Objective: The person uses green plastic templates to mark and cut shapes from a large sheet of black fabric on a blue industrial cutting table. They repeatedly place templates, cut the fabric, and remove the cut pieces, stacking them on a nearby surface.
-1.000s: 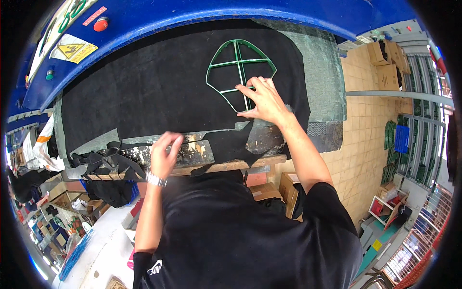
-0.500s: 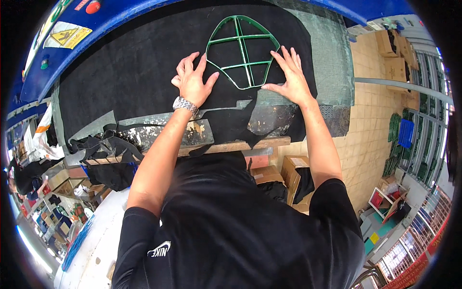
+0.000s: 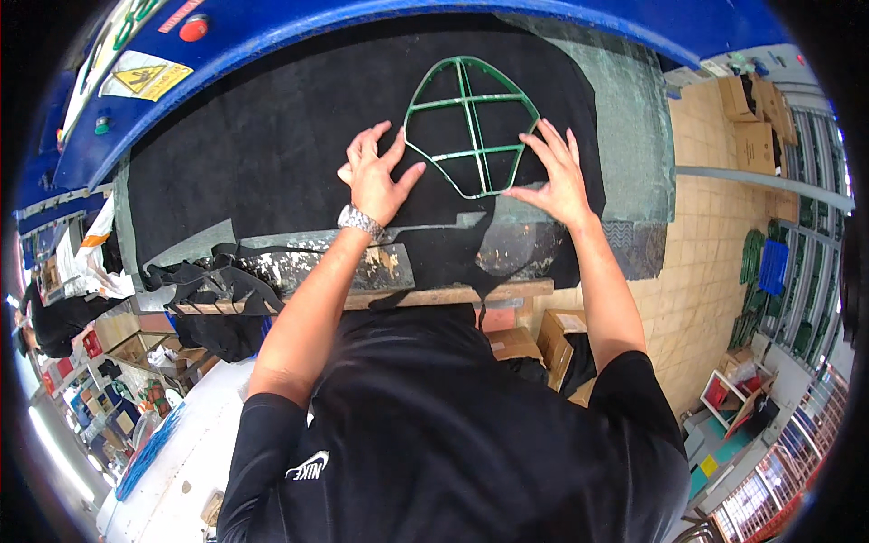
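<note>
Green metal cutting frame, rounded shield shape with inner cross bars (image 3: 471, 127), lying flat on large sheet of black felt-like fabric (image 3: 272, 154) spread over the work surface (image 3: 625, 118), upper centre of view, well in from the fabric's near edge. Left hand (image 3: 376, 176) flat on the black fabric just beside the frame's left rim, fingers (image 3: 385, 145) spread and extended, tips touching or nearly touching the rim; nothing gripped. Silver metal wristwatch (image 3: 359, 220) on the left wrist. Right hand (image 3: 557, 172) at the frame's lower right edge, fingers (image 3: 543, 145) open and splayed, fingertips resting against the green rim, palm down on the fabric; nothing enclosed. Frame thus between the two hands. Grey-green mat of the surface exposed to the right of the fabric. Near edge of the surface: worn, paint-flecked wooden strip (image 3: 362, 271), with loose black fabric offcuts (image 3: 217, 290) heaped at its left end. Blue machine housing (image 3: 362, 23) arching above the fabric, carrying a round red button (image 3: 192, 28) and a yellow triangular warning label (image 3: 145, 80). Brown cardboard boxes (image 3: 529, 339) on the floor below the surface.
</note>
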Tool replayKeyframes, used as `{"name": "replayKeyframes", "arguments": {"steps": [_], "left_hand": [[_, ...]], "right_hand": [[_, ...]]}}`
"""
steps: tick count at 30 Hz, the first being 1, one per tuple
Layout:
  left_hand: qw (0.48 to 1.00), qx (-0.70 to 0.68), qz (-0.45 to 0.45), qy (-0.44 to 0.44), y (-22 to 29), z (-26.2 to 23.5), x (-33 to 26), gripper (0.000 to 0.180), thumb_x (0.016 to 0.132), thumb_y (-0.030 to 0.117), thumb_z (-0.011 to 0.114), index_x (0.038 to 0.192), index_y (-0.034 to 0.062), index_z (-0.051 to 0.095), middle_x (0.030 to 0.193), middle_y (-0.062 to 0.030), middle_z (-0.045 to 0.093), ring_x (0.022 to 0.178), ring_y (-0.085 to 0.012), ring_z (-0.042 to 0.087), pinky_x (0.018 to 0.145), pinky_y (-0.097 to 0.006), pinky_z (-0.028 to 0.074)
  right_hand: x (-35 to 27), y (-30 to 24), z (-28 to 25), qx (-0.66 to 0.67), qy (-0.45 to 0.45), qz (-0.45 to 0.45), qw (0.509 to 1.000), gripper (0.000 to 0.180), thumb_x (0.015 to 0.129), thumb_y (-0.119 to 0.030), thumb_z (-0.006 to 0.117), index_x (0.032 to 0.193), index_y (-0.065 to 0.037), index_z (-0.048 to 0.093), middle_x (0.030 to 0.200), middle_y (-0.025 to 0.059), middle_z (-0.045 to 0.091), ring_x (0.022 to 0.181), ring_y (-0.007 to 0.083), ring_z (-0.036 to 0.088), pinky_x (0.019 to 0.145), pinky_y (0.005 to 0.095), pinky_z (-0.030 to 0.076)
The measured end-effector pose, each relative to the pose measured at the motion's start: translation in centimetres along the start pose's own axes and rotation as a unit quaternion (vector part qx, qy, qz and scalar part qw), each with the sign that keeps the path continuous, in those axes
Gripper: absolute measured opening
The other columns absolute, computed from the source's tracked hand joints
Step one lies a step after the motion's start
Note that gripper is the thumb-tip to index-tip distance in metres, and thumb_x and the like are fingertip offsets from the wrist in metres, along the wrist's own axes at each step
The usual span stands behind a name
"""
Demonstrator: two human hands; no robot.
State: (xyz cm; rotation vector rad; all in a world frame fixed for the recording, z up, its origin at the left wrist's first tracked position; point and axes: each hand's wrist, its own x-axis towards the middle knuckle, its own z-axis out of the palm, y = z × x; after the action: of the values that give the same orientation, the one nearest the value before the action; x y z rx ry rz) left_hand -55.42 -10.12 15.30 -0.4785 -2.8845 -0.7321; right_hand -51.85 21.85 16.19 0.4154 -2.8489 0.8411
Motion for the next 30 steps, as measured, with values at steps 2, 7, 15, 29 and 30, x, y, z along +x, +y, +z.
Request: {"name": "replayKeyframes", "arguments": {"steps": [2,7,15,29,30], "left_hand": [[1.0,0.008,-0.007,-0.01,0.2,0.0,-0.1,0.058,0.079,0.034,0.083,0.132,0.0151,0.068,0.146,-0.0126,0.049,0.134,-0.0374,0.041,0.108,-0.049,0.036],[0.999,0.019,-0.019,-0.028,0.2,-0.6,-1.2,0.063,0.082,0.036,0.08,0.139,0.0161,0.062,0.151,-0.0118,0.045,0.14,-0.0354,0.037,0.106,-0.05,0.034],[0.987,-0.111,-0.004,-0.112,-1.0,-9.5,-11.5,0.041,0.086,0.024,0.078,0.123,0.0093,0.069,0.113,-0.0096,0.066,0.109,-0.0277,0.061,0.093,-0.042,0.044],[0.999,-0.003,0.035,-0.025,-7.4,-10.6,-21.7,0.039,0.078,0.013,0.077,0.117,0.0177,0.076,0.106,-0.0022,0.062,0.104,-0.0249,0.055,0.092,-0.043,0.036],[0.999,-0.012,0.038,-0.024,-7.7,-10.8,-21.8,0.04,0.078,0.013,0.077,0.118,0.0187,0.076,0.105,-0.0025,0.062,0.104,-0.0251,0.054,0.093,-0.043,0.036]], "right_hand": [[-0.3,0.2,0.1,-0.003,-0.005,0.006,1.0,0.093,0.055,-0.039,0.095,0.137,-0.014,0.059,0.154,0.0162,0.046,0.148,0.0317,0.037,0.124,0.0562,0.018],[-0.3,-0.4,0.0,0.001,-0.014,0.008,1.0,0.094,0.055,-0.042,0.094,0.137,-0.014,0.06,0.155,0.0166,0.045,0.149,0.0316,0.036,0.124,0.0562,0.017],[-2.7,-6.3,-2.3,-0.076,-0.003,0.078,0.994,0.091,0.07,-0.031,0.089,0.148,-0.01,0.049,0.156,0.0184,0.042,0.149,0.0329,0.033,0.122,0.0496,0.028],[7.1,-21.6,-6.7,0.011,0.199,0.013,0.98,0.029,0.102,-0.023,0.058,0.091,0.002,0.067,0.077,0.0157,0.07,0.072,0.0286,0.071,0.069,0.0378,0.053],[5.0,-22.3,-6.1,0.018,0.183,0.032,0.983,0.029,0.102,-0.023,0.058,0.09,0.001,0.067,0.076,0.016,0.07,0.071,0.0291,0.071,0.068,0.0393,0.053]]}}
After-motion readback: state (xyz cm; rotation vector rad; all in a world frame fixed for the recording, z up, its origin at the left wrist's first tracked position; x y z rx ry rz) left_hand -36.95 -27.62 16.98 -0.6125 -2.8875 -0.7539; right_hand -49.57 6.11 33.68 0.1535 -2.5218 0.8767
